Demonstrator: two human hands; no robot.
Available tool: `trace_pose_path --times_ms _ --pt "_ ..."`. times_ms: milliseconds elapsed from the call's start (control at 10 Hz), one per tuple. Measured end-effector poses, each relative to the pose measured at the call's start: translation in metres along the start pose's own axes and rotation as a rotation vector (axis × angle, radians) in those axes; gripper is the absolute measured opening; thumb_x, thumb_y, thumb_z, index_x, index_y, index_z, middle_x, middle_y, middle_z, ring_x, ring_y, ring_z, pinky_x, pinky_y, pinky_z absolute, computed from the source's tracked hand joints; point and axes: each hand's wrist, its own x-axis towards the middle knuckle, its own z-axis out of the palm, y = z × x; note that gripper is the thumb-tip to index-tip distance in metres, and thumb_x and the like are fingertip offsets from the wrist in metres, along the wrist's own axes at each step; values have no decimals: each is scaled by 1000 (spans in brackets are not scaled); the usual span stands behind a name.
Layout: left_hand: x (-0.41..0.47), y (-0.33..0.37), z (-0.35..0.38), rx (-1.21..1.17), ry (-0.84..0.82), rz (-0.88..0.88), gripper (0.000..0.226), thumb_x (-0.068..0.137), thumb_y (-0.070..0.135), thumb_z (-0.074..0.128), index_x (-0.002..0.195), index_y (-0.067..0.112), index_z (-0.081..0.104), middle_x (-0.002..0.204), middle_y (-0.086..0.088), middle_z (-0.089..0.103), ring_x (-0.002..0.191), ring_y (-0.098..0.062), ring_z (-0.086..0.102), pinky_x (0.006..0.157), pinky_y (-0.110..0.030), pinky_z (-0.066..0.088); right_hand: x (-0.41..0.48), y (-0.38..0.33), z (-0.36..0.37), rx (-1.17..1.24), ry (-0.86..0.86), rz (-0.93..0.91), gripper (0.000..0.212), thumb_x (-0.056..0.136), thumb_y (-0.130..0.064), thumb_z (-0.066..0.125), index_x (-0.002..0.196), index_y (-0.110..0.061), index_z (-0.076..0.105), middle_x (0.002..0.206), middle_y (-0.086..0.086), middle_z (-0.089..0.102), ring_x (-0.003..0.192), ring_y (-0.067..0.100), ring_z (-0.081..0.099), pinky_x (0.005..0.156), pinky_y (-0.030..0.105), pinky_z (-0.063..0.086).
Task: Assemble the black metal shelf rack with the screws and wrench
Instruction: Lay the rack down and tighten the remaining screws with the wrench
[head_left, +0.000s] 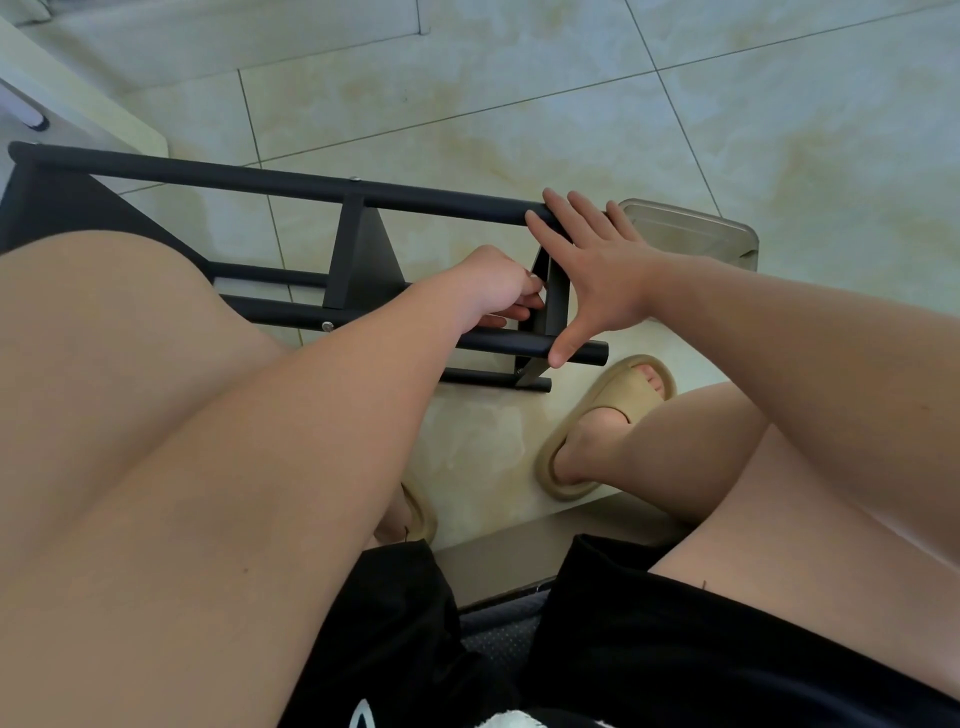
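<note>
The black metal shelf rack (291, 183) lies on its side on the tiled floor, its round tubes running left to right with flat black shelf panels (363, 254) between them. My right hand (597, 270) is spread open across the rack's right end: the fingers lie on the upper tube, the thumb touches the lower tube (519, 343). My left hand (498, 291) is curled, its fingertips pinching something small at the end panel (553, 291); what it holds is hidden. A silver screw head (328, 326) shows on the lower tube. No wrench shows.
A metal tray (691, 234) sits on the floor just right of the rack, behind my right hand. My bare legs and feet in tan slippers (608, 421) are close under the rack. A white furniture edge (78, 98) is at the upper left.
</note>
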Motion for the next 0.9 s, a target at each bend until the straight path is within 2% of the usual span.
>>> trace_pose_path --times_ms 300,600,900 --pt "-1 2 2 44 -8 -46 13 100 23 54 90 18 60 74 8 73 81 -9 70 96 -37 54 -1 0 2 -2 11 -3 163 38 -99 58 159 -20 -17 165 9 -25 153 32 -20 122 56 -8" --pt "-2 1 -2 86 -65 -27 14 103 21 49 94 18 59 82 8 73 79 -7 68 90 -32 53 1 1 3 -6 10 -2 164 34 -101 52 159 -20 -17 165 8 -25 153 33 -20 122 56 -8" --pt "-2 -1 -8 173 -127 -8 16 104 20 48 95 17 60 72 12 73 80 -9 67 103 -35 46 1 2 3 5 8 -1 165 32 -102 50 159 -21 -18 165 8 -26 153 31 -21 122 55 -9"
